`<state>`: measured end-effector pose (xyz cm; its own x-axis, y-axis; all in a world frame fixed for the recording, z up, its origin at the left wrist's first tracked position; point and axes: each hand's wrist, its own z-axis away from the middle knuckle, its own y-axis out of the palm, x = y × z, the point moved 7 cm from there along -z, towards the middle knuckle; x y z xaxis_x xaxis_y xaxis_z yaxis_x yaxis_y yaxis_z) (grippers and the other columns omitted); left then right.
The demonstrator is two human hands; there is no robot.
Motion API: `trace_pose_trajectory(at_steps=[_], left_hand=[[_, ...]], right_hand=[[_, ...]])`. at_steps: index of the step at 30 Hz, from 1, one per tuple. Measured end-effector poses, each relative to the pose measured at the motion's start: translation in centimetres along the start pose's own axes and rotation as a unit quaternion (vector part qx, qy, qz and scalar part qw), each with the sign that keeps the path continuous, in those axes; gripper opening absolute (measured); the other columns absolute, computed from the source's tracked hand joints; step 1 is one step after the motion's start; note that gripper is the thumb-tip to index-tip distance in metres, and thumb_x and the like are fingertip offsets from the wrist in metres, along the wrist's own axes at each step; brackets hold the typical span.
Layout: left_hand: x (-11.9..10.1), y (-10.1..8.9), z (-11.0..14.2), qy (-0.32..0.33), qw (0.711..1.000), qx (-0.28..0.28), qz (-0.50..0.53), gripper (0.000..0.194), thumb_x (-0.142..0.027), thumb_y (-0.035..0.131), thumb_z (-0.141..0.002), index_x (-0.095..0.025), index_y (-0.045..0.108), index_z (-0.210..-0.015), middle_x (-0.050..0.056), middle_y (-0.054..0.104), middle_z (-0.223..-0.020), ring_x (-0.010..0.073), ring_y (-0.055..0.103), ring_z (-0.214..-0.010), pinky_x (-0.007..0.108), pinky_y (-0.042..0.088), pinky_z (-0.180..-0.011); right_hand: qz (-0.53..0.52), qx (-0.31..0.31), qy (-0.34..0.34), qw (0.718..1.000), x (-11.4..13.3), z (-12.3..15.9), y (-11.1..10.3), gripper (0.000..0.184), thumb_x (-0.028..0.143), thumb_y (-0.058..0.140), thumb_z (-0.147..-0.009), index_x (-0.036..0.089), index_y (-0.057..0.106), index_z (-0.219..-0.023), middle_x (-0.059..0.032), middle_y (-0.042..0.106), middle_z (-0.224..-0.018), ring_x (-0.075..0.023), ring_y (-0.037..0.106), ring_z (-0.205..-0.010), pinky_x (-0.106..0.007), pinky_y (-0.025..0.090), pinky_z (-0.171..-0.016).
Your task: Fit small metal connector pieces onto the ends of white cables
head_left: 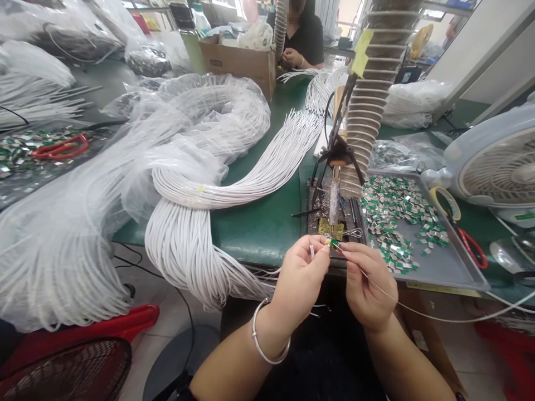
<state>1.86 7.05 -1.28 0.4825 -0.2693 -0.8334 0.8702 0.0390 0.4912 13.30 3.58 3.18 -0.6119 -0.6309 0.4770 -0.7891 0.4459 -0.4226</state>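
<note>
My left hand (303, 273), with a bangle at the wrist, is closed in a pinch on a white cable (311, 252) whose short piece shows between the fingers. My right hand (370, 284) pinches a thin solder wire (378, 285), which runs through the fingers and away to the right. Where the fingertips of both hands nearly meet sits a small green circuit board (335, 243); which hand carries it is hard to tell. Just above the fingertips, a soldering iron (334, 195) is fixed tip-down in a stand, over a yellowish pad (330, 227).
A grey tray (430, 267) of small green-and-metal boards lies to the right, beside a fan (501, 161). A ribbed hose (371, 83) hangs above the iron. White cable bundles (234, 192) drape over the table edge at left. Another person (307, 39) sits opposite behind a cardboard box (238, 64).
</note>
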Motion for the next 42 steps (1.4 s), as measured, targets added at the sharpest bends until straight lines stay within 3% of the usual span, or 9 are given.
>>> trace_pose_trajectory(at_steps=[34, 42], left_hand=[[-1.0, 0.4, 0.0, 0.011, 1.000, 0.003, -0.002, 0.017, -0.022, 0.060, -0.077, -0.016, 0.050, -0.065, 0.000, 0.058, -0.092, 0.0023, 0.034, -0.050, 0.020, 0.032, -0.049], [-0.2, 0.1, -0.1, -0.005, 1.000, 0.013, -0.002, 0.019, -0.021, 0.060, -0.079, -0.017, 0.047, -0.065, -0.001, 0.056, -0.089, 0.0041, 0.041, -0.056, 0.020, 0.038, -0.058]], right_hand=[[0.020, -0.005, -0.024, 0.999, 0.6, -1.1, 0.1, 0.029, 0.007, 0.053, -0.084, 0.023, 0.062, -0.106, -0.0085, 0.066, -0.097, -0.0202, 0.065, -0.089, -0.039, 0.058, -0.074], [-0.015, 0.005, -0.004, 1.000, 0.2, -0.3, 0.0, 0.032, 0.005, 0.050, -0.084, 0.023, 0.060, -0.109, -0.0080, 0.066, -0.098, -0.0199, 0.065, -0.091, -0.038, 0.057, -0.075]])
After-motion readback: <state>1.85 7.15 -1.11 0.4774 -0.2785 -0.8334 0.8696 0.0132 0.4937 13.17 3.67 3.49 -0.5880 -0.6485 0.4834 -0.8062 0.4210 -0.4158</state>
